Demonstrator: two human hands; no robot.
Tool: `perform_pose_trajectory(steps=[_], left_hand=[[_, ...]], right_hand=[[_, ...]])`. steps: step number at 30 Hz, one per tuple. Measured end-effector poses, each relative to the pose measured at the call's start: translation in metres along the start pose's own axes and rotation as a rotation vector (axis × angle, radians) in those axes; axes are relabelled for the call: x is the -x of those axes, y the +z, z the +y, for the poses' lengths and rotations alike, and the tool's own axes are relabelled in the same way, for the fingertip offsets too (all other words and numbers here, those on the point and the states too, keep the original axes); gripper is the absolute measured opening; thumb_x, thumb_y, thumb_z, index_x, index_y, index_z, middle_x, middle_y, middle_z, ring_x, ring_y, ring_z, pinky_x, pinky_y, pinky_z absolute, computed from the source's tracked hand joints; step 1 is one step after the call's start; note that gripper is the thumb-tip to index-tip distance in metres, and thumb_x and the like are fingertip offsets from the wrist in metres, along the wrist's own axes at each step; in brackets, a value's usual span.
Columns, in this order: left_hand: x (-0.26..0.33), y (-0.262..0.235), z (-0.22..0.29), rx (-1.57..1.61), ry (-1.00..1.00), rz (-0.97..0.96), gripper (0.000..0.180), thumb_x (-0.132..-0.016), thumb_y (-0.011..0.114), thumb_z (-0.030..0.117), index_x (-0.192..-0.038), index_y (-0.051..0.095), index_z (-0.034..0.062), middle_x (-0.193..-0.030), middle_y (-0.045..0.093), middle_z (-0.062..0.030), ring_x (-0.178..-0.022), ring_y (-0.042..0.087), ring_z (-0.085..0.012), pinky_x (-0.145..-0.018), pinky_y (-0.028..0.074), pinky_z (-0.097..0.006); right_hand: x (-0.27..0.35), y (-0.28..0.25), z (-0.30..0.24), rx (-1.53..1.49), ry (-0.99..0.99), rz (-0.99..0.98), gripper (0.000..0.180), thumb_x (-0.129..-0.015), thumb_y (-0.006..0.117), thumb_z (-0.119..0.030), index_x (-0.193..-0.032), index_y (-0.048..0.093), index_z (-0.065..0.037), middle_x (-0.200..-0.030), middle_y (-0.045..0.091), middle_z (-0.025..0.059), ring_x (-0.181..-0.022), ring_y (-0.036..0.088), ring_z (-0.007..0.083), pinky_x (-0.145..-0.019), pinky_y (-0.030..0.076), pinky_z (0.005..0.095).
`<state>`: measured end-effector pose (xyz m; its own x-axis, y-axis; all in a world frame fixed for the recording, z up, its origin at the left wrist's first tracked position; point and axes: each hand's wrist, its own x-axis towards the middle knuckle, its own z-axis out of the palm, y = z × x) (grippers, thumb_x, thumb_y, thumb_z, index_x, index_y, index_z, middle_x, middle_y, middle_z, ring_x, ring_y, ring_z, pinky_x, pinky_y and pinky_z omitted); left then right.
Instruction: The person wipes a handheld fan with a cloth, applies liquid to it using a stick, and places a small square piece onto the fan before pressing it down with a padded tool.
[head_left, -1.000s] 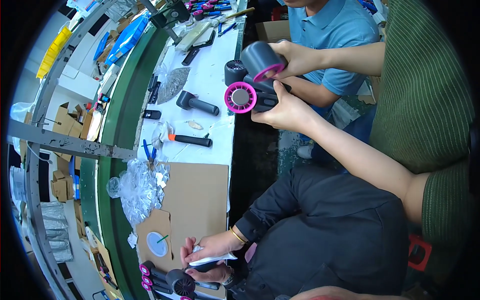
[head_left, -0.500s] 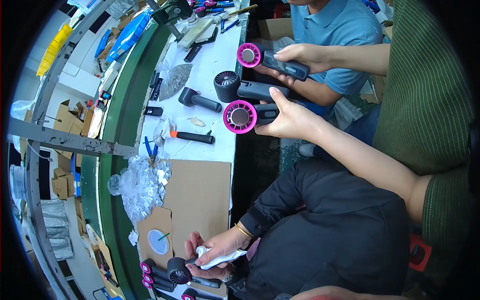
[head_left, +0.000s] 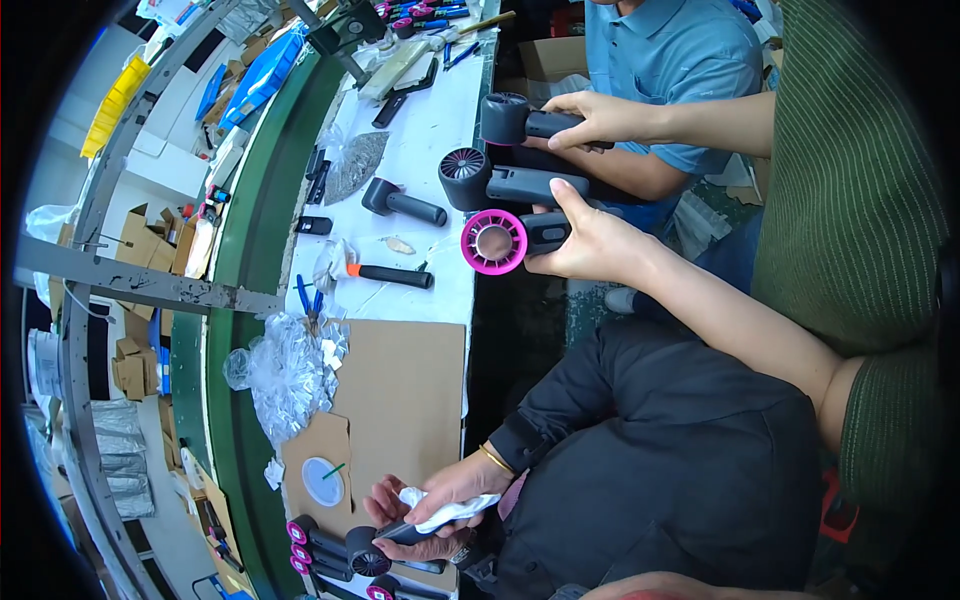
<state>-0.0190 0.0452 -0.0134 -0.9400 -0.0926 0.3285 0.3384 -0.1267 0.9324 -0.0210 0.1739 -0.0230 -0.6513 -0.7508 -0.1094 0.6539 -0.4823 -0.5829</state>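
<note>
My right hand (head_left: 608, 120) is closed round the dark handle of a handheld fan (head_left: 505, 120), whose black grille now shows. Just below it in the picture, my left hand (head_left: 600, 240) grips two more handheld fans by their handles. One is a black fan (head_left: 465, 178), my thumb lying over its handle. The other is a pink-ringed fan (head_left: 493, 242) with a round metallic centre. All three are held up by the edge of the white worktable (head_left: 445, 300).
A co-worker in black (head_left: 660, 460) holds a fan and a white cloth (head_left: 450, 508). Beyond my right hand sits a person in blue (head_left: 680, 60). On the table are a dark fan (head_left: 402, 202), an orange-and-black handled tool (head_left: 395, 275), blue-handled pliers (head_left: 310, 300) and a cardboard sheet (head_left: 405, 390).
The fan in my right hand has turned from its pink-ringed face to its black grille. The fans in my left hand have shifted slightly right and down in the picture.
</note>
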Motion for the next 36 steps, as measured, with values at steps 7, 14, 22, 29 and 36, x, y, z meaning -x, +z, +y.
perform_pose_trajectory(steps=[7, 14, 22, 29, 36], left_hand=[[-0.002, 0.001, 0.005, 0.193, -0.102, -0.018, 0.078, -0.103, 0.040, 0.053, -0.149, 0.049, -0.0090, -0.140, 0.062, -0.0304, -0.134, 0.058, -0.0453, -0.119, 0.040, -0.056], [0.006, -0.020, -0.002, 0.268, -0.026, -0.100, 0.070, -0.105, 0.037, 0.050, -0.147, 0.053, -0.0043, -0.141, 0.062, -0.0295, -0.135, 0.057, -0.0430, -0.119, 0.040, -0.055], [-0.007, 0.006, -0.011, 0.314, -0.081, -0.091, 0.065, -0.106, 0.038, 0.046, -0.139, 0.060, -0.0061, -0.135, 0.065, -0.0302, -0.130, 0.061, -0.0418, -0.117, 0.043, -0.054], [-0.020, 0.024, -0.010, 0.356, -0.183, -0.091, 0.062, -0.107, 0.039, 0.044, -0.136, 0.061, -0.0060, -0.134, 0.066, -0.0297, -0.129, 0.062, -0.0408, -0.117, 0.044, -0.053], [-0.024, 0.041, -0.007, 0.397, -0.287, -0.056, 0.059, -0.107, 0.040, 0.042, -0.133, 0.063, -0.0058, -0.133, 0.067, -0.0293, -0.129, 0.062, -0.0398, -0.116, 0.045, -0.052]], right_hand=[[0.003, 0.006, -0.013, 0.035, 0.072, 0.008, 0.050, -0.102, 0.063, -0.064, -0.111, 0.066, -0.015, -0.075, 0.058, -0.0030, -0.057, 0.052, 0.0062, -0.046, 0.038, 0.0214], [-0.018, -0.006, -0.011, 0.089, 0.299, -0.274, 0.050, -0.103, 0.062, -0.062, -0.105, 0.070, -0.013, -0.081, 0.064, 0.0004, -0.064, 0.059, 0.0104, -0.052, 0.047, 0.0278], [0.001, 0.020, -0.005, 1.083, -0.552, 0.334, 0.044, -0.100, 0.071, -0.046, -0.120, 0.071, -0.007, -0.121, 0.073, 0.0083, -0.103, 0.070, 0.0241, -0.080, 0.055, 0.0335], [-0.001, 0.016, 0.012, 0.930, -0.789, 0.368, 0.040, -0.101, 0.071, -0.037, -0.122, 0.067, -0.003, -0.123, 0.073, 0.0096, -0.103, 0.071, 0.0235, -0.085, 0.056, 0.0361], [-0.003, 0.007, 0.002, 0.871, -0.887, 0.525, 0.033, -0.103, 0.068, -0.034, -0.118, 0.067, -0.005, -0.118, 0.073, 0.0101, -0.101, 0.071, 0.0226, -0.088, 0.054, 0.0351]])
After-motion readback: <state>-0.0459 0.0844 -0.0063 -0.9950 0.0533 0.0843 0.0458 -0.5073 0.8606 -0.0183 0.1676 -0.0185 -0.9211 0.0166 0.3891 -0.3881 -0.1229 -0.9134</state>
